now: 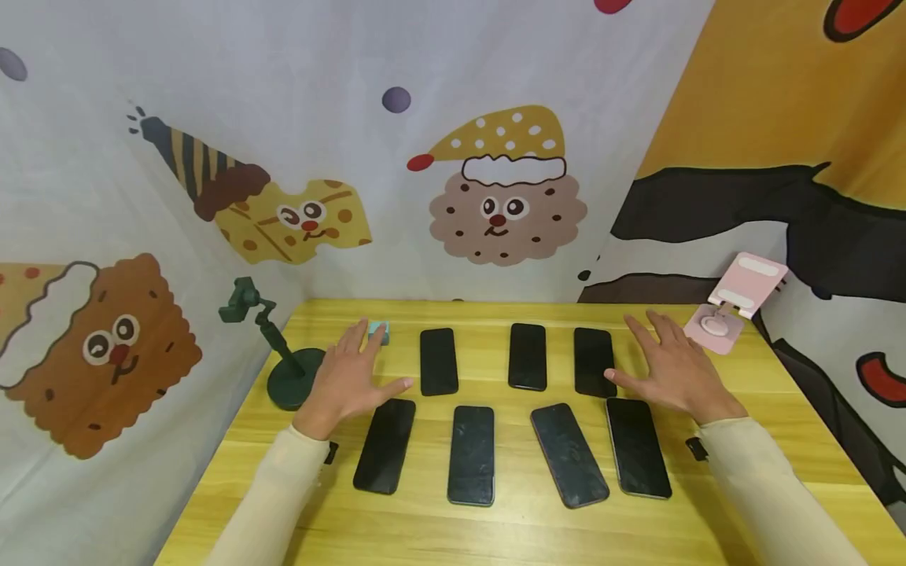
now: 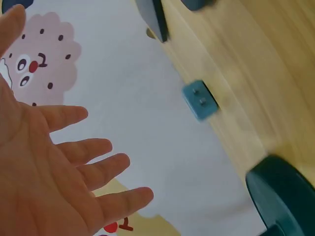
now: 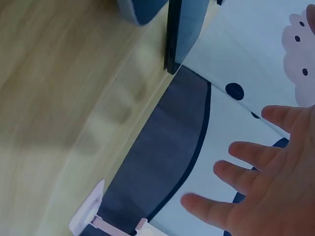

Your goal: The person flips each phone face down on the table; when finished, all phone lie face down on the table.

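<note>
Both hands hover over the table with fingers spread and nothing held. In the head view my left hand (image 1: 347, 381) is at the left, between a dark green stand (image 1: 290, 377) and the phones, its fingertips near a small light-blue block (image 1: 379, 333). The left wrist view shows that block (image 2: 200, 100) with two small studs or holes. My right hand (image 1: 672, 369) is at the right, its thumb overlapping the edge of a black phone (image 1: 593, 354) in the back row. Just below that thumb lies another phone (image 1: 638, 448) in the front row.
More phones lie on the wooden table (image 1: 524, 538): two at the back (image 1: 439, 362), (image 1: 528, 357) and three in front, including a tilted one (image 1: 569, 456). A pink folding stand (image 1: 743, 295) stands at the back right. A cartoon-printed cloth (image 1: 396, 236) hangs behind.
</note>
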A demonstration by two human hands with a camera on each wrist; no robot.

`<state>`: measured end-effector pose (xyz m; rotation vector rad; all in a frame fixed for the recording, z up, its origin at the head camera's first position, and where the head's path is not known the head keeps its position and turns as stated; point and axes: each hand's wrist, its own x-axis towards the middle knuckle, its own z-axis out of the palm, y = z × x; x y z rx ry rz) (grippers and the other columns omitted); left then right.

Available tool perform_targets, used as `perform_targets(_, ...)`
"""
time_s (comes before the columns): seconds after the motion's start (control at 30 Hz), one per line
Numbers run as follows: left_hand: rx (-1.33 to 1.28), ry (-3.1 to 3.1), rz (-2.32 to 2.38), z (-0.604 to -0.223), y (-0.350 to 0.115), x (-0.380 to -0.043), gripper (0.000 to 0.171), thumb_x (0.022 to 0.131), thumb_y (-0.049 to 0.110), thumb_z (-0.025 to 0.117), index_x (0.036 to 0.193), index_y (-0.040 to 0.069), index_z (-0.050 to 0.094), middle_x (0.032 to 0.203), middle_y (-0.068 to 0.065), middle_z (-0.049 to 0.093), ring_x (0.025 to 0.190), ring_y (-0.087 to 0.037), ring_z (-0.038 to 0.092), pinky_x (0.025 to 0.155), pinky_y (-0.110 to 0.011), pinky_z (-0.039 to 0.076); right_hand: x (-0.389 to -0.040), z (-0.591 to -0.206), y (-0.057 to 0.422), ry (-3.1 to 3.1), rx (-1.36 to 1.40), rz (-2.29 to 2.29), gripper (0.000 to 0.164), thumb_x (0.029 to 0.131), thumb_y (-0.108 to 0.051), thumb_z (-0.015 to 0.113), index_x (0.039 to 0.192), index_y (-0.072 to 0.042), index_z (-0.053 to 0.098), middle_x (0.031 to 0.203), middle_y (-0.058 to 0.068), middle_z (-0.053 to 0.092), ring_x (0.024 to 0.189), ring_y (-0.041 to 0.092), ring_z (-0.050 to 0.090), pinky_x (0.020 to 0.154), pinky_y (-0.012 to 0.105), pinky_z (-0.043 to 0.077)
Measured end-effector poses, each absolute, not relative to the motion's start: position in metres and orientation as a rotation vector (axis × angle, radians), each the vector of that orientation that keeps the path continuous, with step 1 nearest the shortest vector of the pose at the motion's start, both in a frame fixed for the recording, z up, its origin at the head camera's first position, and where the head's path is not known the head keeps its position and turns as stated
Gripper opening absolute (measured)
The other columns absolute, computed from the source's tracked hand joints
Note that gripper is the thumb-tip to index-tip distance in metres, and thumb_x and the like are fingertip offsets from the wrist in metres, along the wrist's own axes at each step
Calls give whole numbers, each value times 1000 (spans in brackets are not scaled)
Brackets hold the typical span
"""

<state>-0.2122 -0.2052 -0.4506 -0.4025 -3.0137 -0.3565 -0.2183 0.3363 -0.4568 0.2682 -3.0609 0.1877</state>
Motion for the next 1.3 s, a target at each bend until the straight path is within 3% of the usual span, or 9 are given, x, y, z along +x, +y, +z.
perform_targets(0.13,-430,-3003,-455,-449,-192,-213,113,87,85,61,170,15,26,175,-21,21,158,-47,27,119,-72,36,-214,-456,335,-3070,297,280,111,89,-83,58,170,-14,23,169,33,23,150,59,29,109,83,35)
perform_targets(0.27,-446,-3043,-566,-447,-177,-215,109,89,82,61,170,19,25,175,-17,22,159,-44,29,114,-69,44,-210,-456,334,-3093,305,389,109,91,-80,60,169,-13,24,169,33,24,148,61,30,108,83,35)
perform_targets(0.63,-547,-3041,-799,-446,-138,-214,90,96,62,70,166,17,36,170,-17,34,151,-43,43,116,-64,44,-200,-465,341,-3045,384,630,93,97,-60,69,164,-5,34,163,32,35,144,58,38,109,80,36)
perform_targets(0.93,-646,-3020,-945,-451,-109,-212,77,101,54,68,162,15,43,163,-15,45,144,-39,51,116,-59,46,-185,-471,344,-3013,417,829,81,102,-45,70,161,0,38,157,31,44,132,53,53,97,70,54)
perform_targets(1.3,-811,-2980,-1243,-458,-72,-206,66,103,44,68,159,14,48,149,-19,54,129,-36,63,100,-50,58,-165,-477,345,-3018,347,1007,72,104,-42,69,158,-2,44,156,28,48,131,51,56,98,68,55)
